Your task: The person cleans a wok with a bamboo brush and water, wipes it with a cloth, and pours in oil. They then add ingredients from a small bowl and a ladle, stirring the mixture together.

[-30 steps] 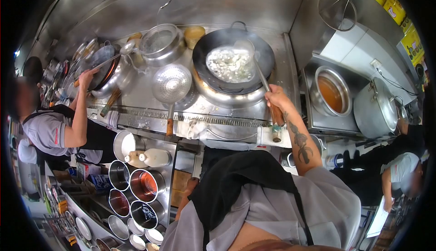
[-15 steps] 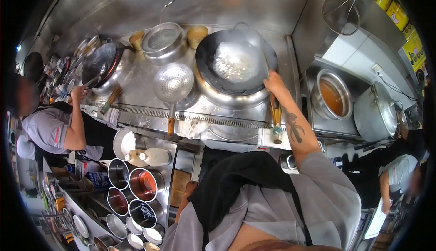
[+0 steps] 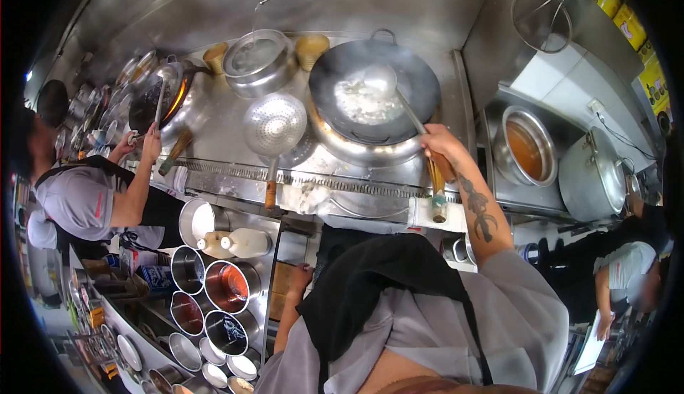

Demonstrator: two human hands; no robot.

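Range (image 3: 221, 127) of steel, wok (image 3: 420, 84) seated on its right burner, white food (image 3: 360, 102) at the middle. Ladle (image 3: 407, 109) bowl-down in that food, handle slanting to the near rim. Right hand (image 3: 436, 143) wrapped tight around the handle. Left hand (image 3: 303, 274) low beside the black apron (image 3: 363, 287), fingers unreadable.

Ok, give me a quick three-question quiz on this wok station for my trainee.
1. True or false: the right hand grips the ladle over the wok.
2. What lies just left of the wok? A perforated skimmer; B toaster; C rolling pin.
3. Fill in: the open pot right of the wok holds ___ liquid.
Key: 1 true; 2 A; 3 orange.
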